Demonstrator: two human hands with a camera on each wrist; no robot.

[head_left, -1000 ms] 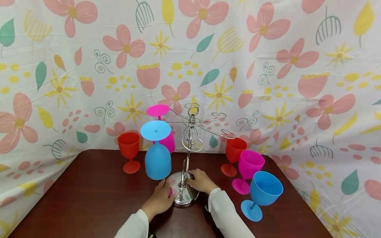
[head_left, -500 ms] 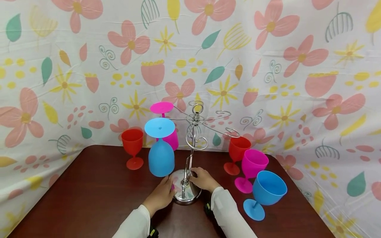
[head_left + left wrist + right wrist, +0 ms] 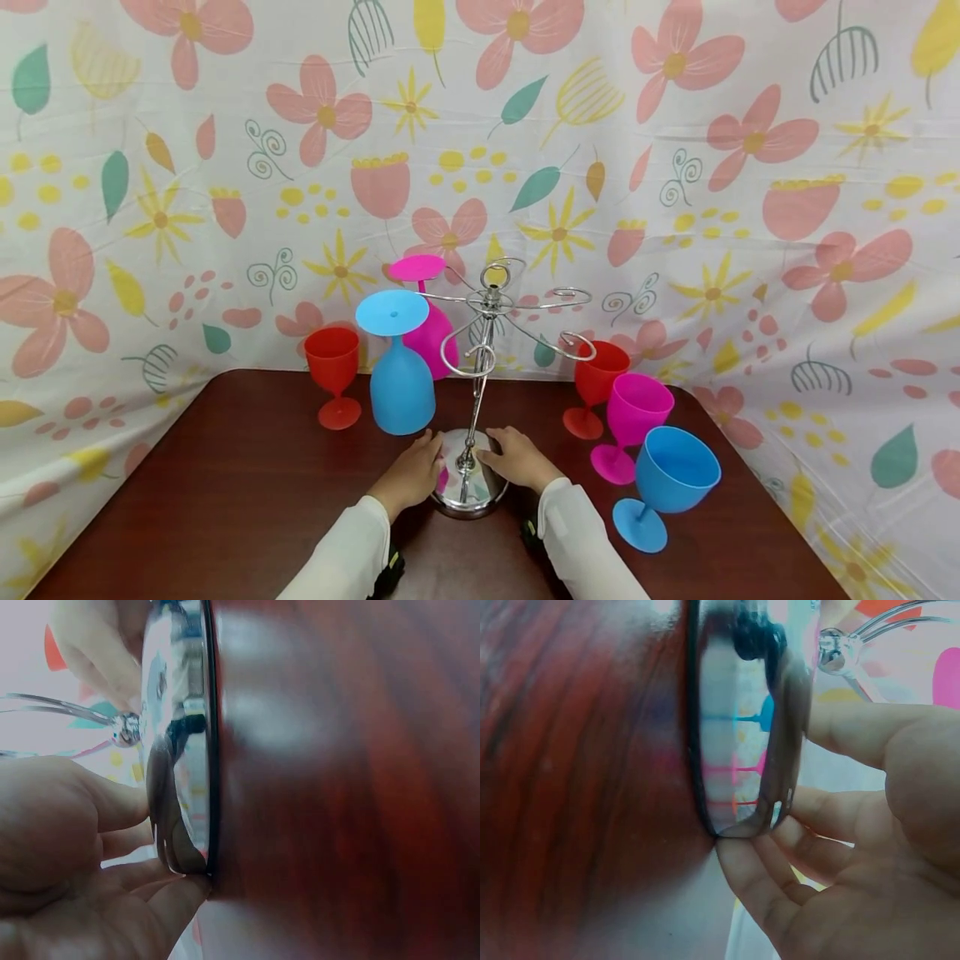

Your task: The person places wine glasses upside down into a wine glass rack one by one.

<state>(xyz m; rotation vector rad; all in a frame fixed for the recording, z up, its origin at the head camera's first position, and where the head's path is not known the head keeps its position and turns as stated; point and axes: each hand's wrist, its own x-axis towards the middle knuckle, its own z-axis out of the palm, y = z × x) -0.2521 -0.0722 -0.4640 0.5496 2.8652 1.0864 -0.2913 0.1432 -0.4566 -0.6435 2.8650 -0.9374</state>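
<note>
A chrome stemware rack (image 3: pixel 482 379) with curled wire arms stands on the table. Two goblets hang upside down from its left arms: a blue goblet (image 3: pixel 402 390) in front and a pink goblet (image 3: pixel 431 340) behind. My left hand (image 3: pixel 412 472) holds the left edge of the round base (image 3: pixel 465 497), thumb on top and fingertips at the rim. On the opposite side, my right hand (image 3: pixel 521 458) grips the base the same way. Both wrist views show thumb and fingers bent about the shiny rim (image 3: pixel 184 847), whose underside meets the tabletop.
A red goblet (image 3: pixel 332 358) stands upright at the back left. On the right, another red goblet (image 3: pixel 600 372), a pink goblet (image 3: pixel 637 408) and a blue goblet (image 3: pixel 677 469) stand in a slanting row. Flowered cloth (image 3: pixel 480 125) hangs behind the dark wooden table (image 3: pixel 247 500).
The rack has turned: its front loop swung left, the hanging blue goblet shifted left and the pink one behind it right. Both hands stay on the base. The head view shifted slightly.
</note>
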